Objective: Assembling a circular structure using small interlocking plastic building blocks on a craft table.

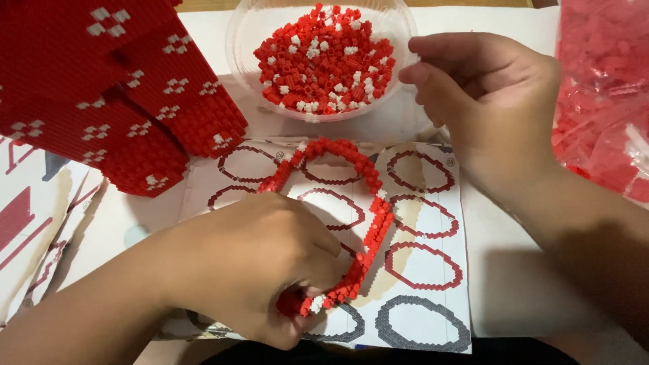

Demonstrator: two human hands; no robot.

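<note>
Left hand pinches studded brick ring (red, oval).

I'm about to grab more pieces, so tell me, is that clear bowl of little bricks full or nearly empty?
Fairly full: the clear bowl holds a heaped mound of red and white bricks covering most of its bottom.

Both forearms bare to the frame edge, no sleeves, rings, watch or gloves on left hand or right hand
</note>
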